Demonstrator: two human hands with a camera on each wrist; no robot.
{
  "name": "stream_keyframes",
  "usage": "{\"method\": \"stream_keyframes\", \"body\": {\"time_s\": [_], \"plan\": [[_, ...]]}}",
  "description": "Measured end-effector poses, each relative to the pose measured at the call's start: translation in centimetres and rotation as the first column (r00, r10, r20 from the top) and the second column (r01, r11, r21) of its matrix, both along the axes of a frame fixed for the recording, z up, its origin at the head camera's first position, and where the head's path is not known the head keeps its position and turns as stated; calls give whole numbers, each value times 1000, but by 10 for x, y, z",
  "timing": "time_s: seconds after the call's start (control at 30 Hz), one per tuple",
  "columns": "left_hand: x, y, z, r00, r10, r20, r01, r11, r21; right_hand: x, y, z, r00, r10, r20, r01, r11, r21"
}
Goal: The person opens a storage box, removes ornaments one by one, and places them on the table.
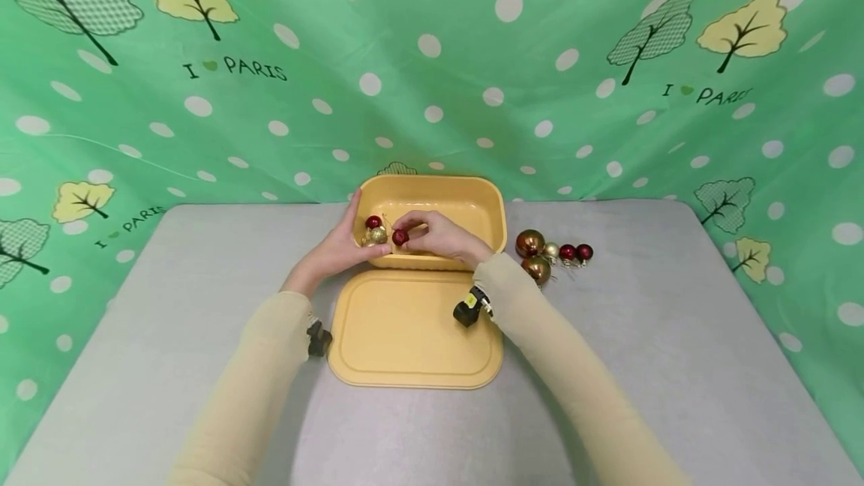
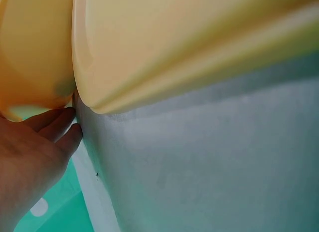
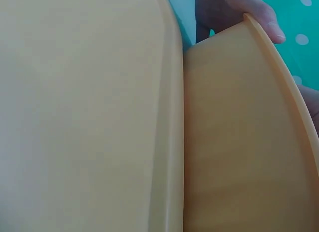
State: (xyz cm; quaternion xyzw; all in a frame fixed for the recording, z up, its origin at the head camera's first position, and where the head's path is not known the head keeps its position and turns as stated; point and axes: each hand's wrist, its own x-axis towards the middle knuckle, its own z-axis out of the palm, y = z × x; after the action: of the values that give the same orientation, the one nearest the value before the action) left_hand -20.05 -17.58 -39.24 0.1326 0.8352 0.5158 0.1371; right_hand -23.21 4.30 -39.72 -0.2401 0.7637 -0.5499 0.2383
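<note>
My left hand [image 1: 335,248] grips the left end of a yellow plastic box [image 1: 462,205], with its thumb over the front rim and its fingers along the outer wall. The left wrist view shows those fingers [image 2: 57,124] against the box's side. Over the box's left part, my right hand [image 1: 439,235] pinches a small dark red Christmas bauble [image 1: 400,237] between thumb and fingertips. Inside the box's left end sit another red bauble [image 1: 373,223] and a gold bauble [image 1: 378,235], partly hidden by my left thumb.
A flat yellow lid [image 1: 405,332] lies on the grey table [image 1: 182,336] in front of the box, beneath my right wrist. Right of the box are large bronze baubles [image 1: 529,243], a small gold bauble [image 1: 551,250] and dark red baubles [image 1: 584,251]. A green patterned cloth [image 1: 432,81] hangs behind.
</note>
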Motion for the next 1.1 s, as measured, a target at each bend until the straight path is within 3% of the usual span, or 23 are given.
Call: {"method": "stream_keyframes", "body": {"time_s": [0.17, 0.33, 0.57, 0.67, 0.93, 1.03, 1.1], "plan": [[-6, -3, -15, 1000, 10, -6, -10, 1000, -2, 1, 1, 1, 995, -82, 54, 86, 994, -67], [-7, -2, -17, 1000, 10, -12, -10, 1000, 3, 2, 4, 2, 987, -150, 62, 155, 984, -87], [-7, -2, -16, 1000, 4, -12, -4, 1000, 10, 3, 7, 5, 983, -177, 35, 180, 979, -91], [-7, -2, -14, 1000, 0, -14, 0, 1000, 8, 6, 9, 8, 983, -181, -3, 180, 981, -78], [-6, -3, -15, 1000, 13, -14, -13, 1000, 5, 16, 19, 20, 967, -100, -233, 93, 995, -43], [-7, -4, -17, 1000, 16, -15, -16, 1000, 6, 20, 25, 23, 961, -89, -263, 73, 995, -71], [-7, -4, -18, 1000, 18, -10, -18, 1000, 7, 23, 30, 25, 968, -90, -234, 68, 992, -102]]}}
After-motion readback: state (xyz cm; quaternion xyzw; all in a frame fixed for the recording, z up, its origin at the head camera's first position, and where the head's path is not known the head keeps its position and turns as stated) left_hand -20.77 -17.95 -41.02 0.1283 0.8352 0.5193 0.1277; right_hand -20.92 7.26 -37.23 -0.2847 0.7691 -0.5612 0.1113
